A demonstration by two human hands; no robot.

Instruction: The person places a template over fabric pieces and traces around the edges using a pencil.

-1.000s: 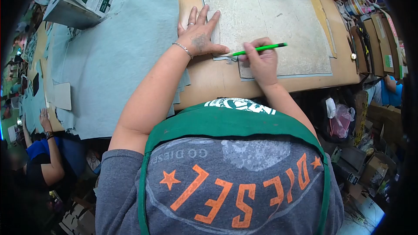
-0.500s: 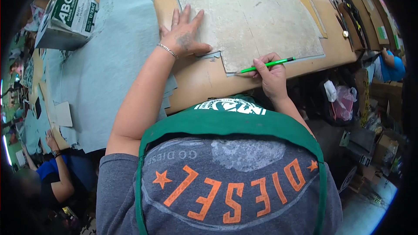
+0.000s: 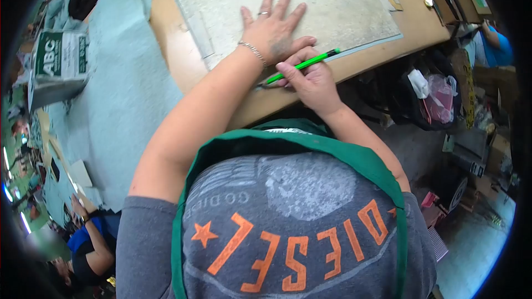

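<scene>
While gripped between right hand [image 3: 311, 80] fingers, green pencil [image 3: 302, 65] tip at near edge of grey pattern board [image 3: 332, 5], left hand [image 3: 272, 30] pressed flat, fingers spread, on board, wooden table [image 3: 172, 55] beneath, light blue fabric [image 3: 119, 94] alongside, ABC box [image 3: 58, 66] farther left.

Bright, even overhead light fills the scene with no harsh glare. The flat left hand [image 3: 272, 29] casts only a faint soft shadow on the worn grey template board [image 3: 310, 0], just above the right hand's grip [image 3: 310, 80] on the green pencil [image 3: 302, 65]. Fisheye distortion bends everything outward from the grip; black vignette rings the corners. Far-left edge is blurred.
</scene>
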